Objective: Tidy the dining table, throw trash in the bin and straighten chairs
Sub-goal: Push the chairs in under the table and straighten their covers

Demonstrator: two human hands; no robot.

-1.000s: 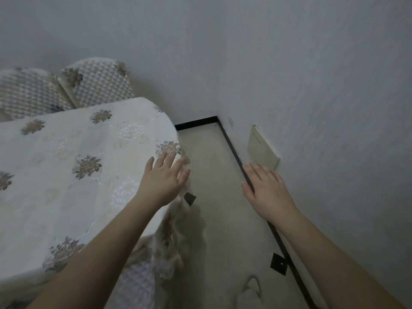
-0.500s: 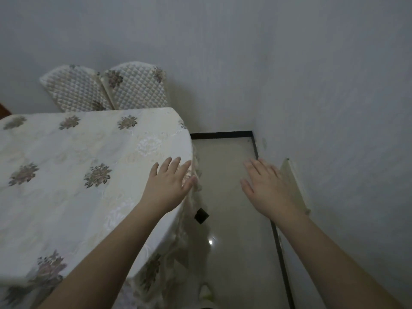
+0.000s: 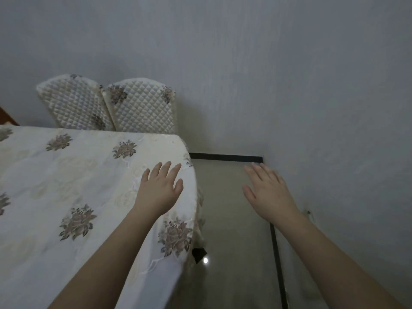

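Note:
The dining table (image 3: 66, 175) fills the left of the view under a cream cloth with brown flower prints. Two chairs with quilted white covers stand at its far side against the wall, one on the left (image 3: 73, 103) and one on the right (image 3: 142, 105), their backs touching at an angle. My left hand (image 3: 159, 188) hovers flat, fingers straight, over the table's right corner and holds nothing. My right hand (image 3: 267, 188) is stretched out open over the floor beside the table, also holding nothing.
A narrow strip of glossy beige floor (image 3: 234, 219) with a black border runs between the table and the grey wall (image 3: 334, 130) on the right. A dark table leg tip (image 3: 199, 254) shows under the cloth. A brown wooden edge (image 3: 6, 117) shows at far left.
The view has swung up and left, bringing both chair backs and the far wall into sight. Both hands stay open and have moved forward; the wall plate near my right hand has left view.

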